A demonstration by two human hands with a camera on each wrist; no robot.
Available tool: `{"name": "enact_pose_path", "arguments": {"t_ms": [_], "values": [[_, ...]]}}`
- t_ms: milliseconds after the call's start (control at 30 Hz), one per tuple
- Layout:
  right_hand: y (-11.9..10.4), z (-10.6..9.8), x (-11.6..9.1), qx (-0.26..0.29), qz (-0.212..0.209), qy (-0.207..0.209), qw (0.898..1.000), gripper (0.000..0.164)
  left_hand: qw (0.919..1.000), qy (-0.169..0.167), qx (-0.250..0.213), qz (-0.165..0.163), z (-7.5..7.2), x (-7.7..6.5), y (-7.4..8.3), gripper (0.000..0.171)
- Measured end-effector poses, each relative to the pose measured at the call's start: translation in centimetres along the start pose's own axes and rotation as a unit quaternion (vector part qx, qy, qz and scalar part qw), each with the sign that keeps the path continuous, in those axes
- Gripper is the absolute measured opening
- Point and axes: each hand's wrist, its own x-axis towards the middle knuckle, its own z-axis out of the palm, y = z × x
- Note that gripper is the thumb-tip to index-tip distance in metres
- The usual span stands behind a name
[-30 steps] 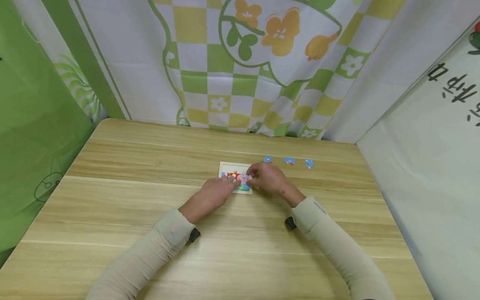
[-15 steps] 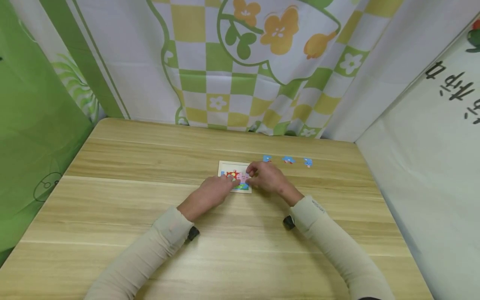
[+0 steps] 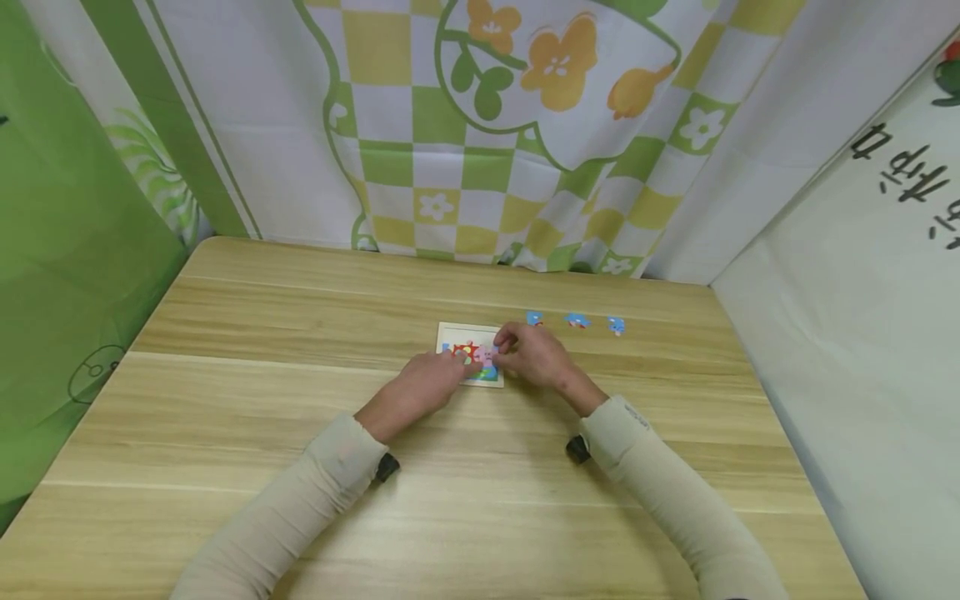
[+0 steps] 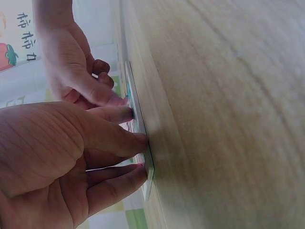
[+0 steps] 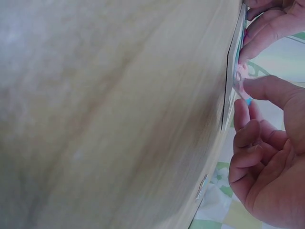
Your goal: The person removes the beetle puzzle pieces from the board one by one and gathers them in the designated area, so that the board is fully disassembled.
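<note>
A small jigsaw puzzle board (image 3: 471,330) with a pale wooden rim lies on the table. Its lower part carries a red, pink, blue and green picture; the upper part shows bare cream backing. My left hand (image 3: 422,383) rests fingertips on the picture, with the thumb at the near rim in the left wrist view. At the board's right side, my right hand (image 3: 542,358) pinches a puzzle piece (image 5: 241,91) between thumb and fingers. That piece stands tilted against the board in the right wrist view, and the fingers hide much of it.
Three loose blue puzzle pieces lie in a row beyond my right hand: a left one (image 3: 534,317), a middle one (image 3: 577,320) and a right one (image 3: 616,325). A checked curtain (image 3: 438,167) hangs behind the wood-grain table (image 3: 480,517).
Both hands stay at the board. The right thumb and fingertips shift slightly at its right side; the three loose pieces stay put.
</note>
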Motion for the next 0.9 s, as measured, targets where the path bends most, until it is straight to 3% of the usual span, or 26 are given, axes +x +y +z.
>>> {"name": "enact_pose_path", "arguments": {"t_ms": [133,333,900], "values": [[-0.03,-0.01,-0.08,0.014,-0.004,0.016,1.000,0.007,1.0000,0.000,0.005,-0.003,-0.07,-0.03,0.07,0.053],[0.04,0.08,-0.10,0.021,-0.016,0.028,0.999,0.007,0.9999,-0.002,0.011,-0.005,-0.15,-0.03,0.11,0.054],[0.23,0.43,0.03,0.018,0.010,0.045,0.999,0.012,1.0000,0.003,0.002,-0.001,-0.13,-0.01,0.07,0.048]]}}
